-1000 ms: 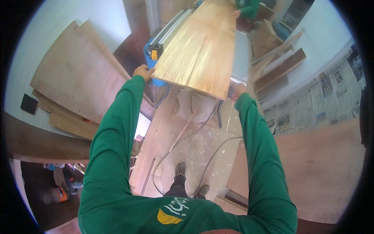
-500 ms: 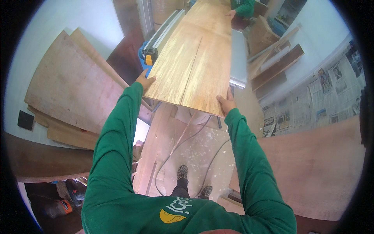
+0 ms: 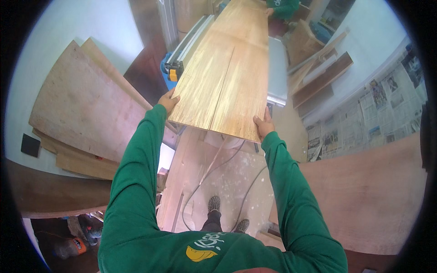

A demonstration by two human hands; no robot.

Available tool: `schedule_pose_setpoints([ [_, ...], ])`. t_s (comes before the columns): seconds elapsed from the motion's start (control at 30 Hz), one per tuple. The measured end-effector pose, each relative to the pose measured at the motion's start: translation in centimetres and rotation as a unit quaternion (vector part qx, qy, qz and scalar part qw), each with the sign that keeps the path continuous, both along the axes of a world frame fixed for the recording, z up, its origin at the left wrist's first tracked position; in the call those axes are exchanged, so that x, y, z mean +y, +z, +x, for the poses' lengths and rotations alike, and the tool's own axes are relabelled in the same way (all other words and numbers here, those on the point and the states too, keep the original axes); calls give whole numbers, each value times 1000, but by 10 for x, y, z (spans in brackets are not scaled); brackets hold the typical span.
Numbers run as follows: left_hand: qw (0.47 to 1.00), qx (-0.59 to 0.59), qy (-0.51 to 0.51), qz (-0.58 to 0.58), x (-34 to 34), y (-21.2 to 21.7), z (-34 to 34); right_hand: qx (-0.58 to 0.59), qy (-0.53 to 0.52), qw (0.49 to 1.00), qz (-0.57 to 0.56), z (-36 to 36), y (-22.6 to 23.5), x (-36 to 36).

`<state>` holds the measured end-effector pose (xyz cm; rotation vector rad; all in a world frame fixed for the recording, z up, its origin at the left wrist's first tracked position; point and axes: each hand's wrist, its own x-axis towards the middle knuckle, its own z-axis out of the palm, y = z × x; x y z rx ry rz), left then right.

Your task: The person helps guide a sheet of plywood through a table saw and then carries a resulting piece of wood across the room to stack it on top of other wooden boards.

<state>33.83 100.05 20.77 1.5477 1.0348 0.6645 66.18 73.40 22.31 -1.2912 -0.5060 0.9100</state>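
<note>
Panel (image 3: 227, 77): long, pale wood, lying lengthwise on the saw bench (image 3: 277, 73), near end overhanging toward the person. A straight line runs down its middle. Leaning sheets (image 3: 82, 113) against the wall at far left. Left hand (image 3: 167, 101) grasping the panel's near left edge, just below a blue-and-yellow fitting (image 3: 172, 72) on the rail. Right hand (image 3: 263, 125) grasping the near right corner. Another person's green sleeve (image 3: 282, 7) at the panel's far end. Newspapers (image 3: 368, 113) cover the wall at right.
</note>
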Motion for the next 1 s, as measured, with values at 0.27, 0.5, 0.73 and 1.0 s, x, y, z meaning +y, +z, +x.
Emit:
schedule_pose_setpoints([
  [0.27,1000,25,11,14,-45,19,-12,-34,-4,999,-19,-16,-1,-36],
  [0.5,995,90,-3,53,-79,18,-56,-13,8,999,-39,-57,12,-76],
  [0.73,998,37,-24,52,-121,-9,-97,-7,-13,1000,-13,-88,-13,-131],
  [1.0,998,-5,-42,37,-190,-6,-152,-1,-5,1000,-8,-146,-10,-197],
])
